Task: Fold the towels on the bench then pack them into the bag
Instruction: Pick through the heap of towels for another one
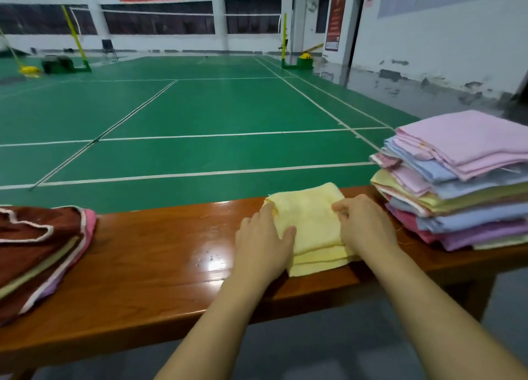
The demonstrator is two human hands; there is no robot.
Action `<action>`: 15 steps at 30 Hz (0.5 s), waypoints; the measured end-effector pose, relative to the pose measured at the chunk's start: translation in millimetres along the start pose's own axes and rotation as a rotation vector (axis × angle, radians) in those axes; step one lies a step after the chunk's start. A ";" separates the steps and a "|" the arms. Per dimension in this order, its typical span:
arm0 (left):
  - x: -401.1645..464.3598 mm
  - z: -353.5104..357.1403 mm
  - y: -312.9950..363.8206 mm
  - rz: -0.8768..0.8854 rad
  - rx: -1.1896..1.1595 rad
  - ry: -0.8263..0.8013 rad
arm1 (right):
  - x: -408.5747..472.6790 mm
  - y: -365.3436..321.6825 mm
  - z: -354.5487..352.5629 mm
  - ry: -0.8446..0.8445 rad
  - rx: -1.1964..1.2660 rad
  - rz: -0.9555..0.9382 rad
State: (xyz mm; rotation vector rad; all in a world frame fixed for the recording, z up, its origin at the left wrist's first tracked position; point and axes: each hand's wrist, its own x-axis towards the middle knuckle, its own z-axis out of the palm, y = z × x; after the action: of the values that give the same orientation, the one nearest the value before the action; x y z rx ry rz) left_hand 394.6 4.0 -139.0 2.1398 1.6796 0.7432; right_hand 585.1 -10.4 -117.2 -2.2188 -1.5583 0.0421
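**Two hands on a folded yellow towel on a wooden counter**

A pale yellow towel (310,222), folded into a thick square of several layers, lies on a glossy brown wooden counter (160,254) beside a green badminton court (200,108). Both hands are on it. The left hand (261,241) lies over the towel's left edge; its fingers (270,212) reach forward along that edge and the thumb rests on the cloth. Whether those fingers are flat or curled round the edge cannot be told. The right hand (364,225) lies on the towel's right side, its fingers bent and bunched against the cloth near the far right corner; whether they pinch a fold cannot be told.

Just right of the right hand's fingers stands a tall stack of towels (460,182) in pink, blue, yellow and purple, loosely squared, on the same counter. Well to the left of the left hand's fingers, at the counter's other end, lies a flatter pile of dark red towels (37,251) with white and pink edging. Beyond the fingers, white lines cross the court, with net posts (75,36) before a white wall.
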 end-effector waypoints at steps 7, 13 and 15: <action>5.5 45.3 47.4 0.201 0.149 -0.077 | 6.3 34.7 -16.2 0.127 -0.081 -0.027; 4.1 47.4 43.6 0.233 0.182 -0.085 | 10.5 35.7 10.2 -0.305 -0.158 -0.091; 4.6 45.5 42.5 0.246 0.178 -0.128 | 11.7 39.1 8.0 -0.309 -0.166 -0.084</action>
State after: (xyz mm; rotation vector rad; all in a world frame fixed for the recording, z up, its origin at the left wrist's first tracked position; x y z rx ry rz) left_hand 455.6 0.5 -151.9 2.4922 1.4835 0.5218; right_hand 622.1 -8.1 -136.0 -2.3582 -1.8780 0.2507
